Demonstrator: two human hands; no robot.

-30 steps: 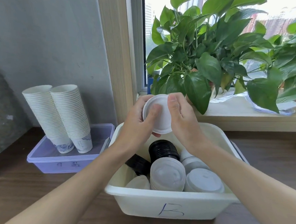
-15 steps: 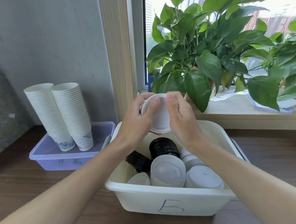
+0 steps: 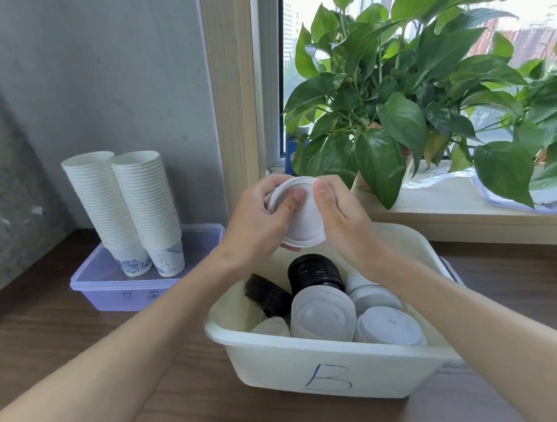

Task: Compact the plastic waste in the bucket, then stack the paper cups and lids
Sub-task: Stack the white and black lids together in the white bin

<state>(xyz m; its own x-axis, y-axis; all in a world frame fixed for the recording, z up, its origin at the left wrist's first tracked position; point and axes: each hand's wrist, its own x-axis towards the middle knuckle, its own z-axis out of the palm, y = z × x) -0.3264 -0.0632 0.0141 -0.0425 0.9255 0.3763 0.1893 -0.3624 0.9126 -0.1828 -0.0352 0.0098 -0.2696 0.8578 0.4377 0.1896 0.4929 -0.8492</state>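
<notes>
Both hands hold a small stack of white lids [image 3: 302, 217] above the back of the white bin marked "B" [image 3: 327, 371]. My left hand [image 3: 260, 222] grips the stack from the left, thumb across its face. My right hand [image 3: 341, 214] pinches its top right edge. Inside the bin lie stacks of white lids [image 3: 323, 313] and two stacks of black lids [image 3: 316, 272]. Two tall leaning stacks of paper cups [image 3: 141, 210] stand on a lilac box lid [image 3: 112, 286] at the left.
The bin and the lilac box sit on a dark wooden table [image 3: 54, 334]. A grey wall is at the left. Behind the bin runs a wooden window sill [image 3: 464, 217] with leafy potted plants [image 3: 405, 98] overhanging it.
The lids and both hands have shifted slightly, staying above the bin; the left thumb has slid across the lid's face. The view has tipped a little.
</notes>
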